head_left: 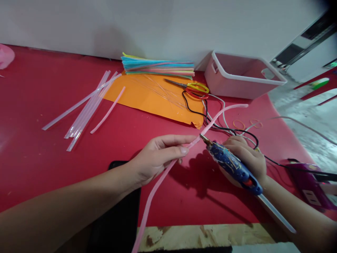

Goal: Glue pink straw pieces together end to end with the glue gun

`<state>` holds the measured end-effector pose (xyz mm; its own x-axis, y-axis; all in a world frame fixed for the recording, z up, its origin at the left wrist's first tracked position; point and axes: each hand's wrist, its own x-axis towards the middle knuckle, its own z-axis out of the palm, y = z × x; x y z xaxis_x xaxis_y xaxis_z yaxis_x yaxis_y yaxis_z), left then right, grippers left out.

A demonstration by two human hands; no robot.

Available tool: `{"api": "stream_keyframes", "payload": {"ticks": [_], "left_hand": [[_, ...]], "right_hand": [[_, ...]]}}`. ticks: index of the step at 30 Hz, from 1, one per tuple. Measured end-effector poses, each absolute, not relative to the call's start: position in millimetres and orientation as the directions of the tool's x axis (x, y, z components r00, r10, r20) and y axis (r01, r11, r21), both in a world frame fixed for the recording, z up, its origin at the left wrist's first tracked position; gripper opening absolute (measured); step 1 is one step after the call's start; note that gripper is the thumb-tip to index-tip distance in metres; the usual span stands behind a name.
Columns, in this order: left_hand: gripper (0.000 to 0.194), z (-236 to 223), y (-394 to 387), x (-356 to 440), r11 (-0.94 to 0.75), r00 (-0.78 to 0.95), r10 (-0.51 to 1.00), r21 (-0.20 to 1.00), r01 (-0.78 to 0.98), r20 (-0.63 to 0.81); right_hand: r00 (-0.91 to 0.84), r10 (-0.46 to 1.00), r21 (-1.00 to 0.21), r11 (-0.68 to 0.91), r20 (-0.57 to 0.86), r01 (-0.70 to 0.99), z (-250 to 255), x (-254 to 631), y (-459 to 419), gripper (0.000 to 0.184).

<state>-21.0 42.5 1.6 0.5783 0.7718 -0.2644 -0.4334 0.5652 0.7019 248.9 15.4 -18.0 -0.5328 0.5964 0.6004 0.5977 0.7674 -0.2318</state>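
Between the thumb and fingers of my left hand [160, 156] runs a long pink pipe cleaner [155, 189], bent along its length. My right hand [244, 154] is wrapped round a blue hot glue gun [229, 161], smeared with dried glue. Its metal nozzle meets or nearly meets the pipe cleaner just beyond my left fingertips. A clear glue stick [277, 214] juts out of the gun's back end. The fingers round the gun's handle are partly hidden behind its body.
Clear glue sticks [86, 109] and a short pink pipe cleaner [107, 110] lie left. Behind are an orange sheet [158, 102], scissors [195, 88], bundled pipe cleaners [158, 66] and a pink basket [242, 80]. Cords run right to a purple power strip [310, 186]. A black object [118, 214] sits below my left arm.
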Motion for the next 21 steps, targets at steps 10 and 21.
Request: {"api": "stream_keyframes", "payload": {"ticks": [10, 21], "left_hand": [[0.022, 1.9, 42.3, -22.8, 0.555, 0.56, 0.776, 0.735, -0.389, -0.29], [0.02, 4.0, 41.3, -22.7, 0.568, 0.554, 0.775, 0.72, -0.399, -0.305]], "right_hand": [[-0.517, 0.607, -0.246, 0.759, 0.604, 0.603, -18.4, 249.3, 15.5, 0.023], [-0.487, 0.624, -0.276, 0.745, 0.611, 0.607, -22.1, 251.0, 15.7, 0.017]]}}
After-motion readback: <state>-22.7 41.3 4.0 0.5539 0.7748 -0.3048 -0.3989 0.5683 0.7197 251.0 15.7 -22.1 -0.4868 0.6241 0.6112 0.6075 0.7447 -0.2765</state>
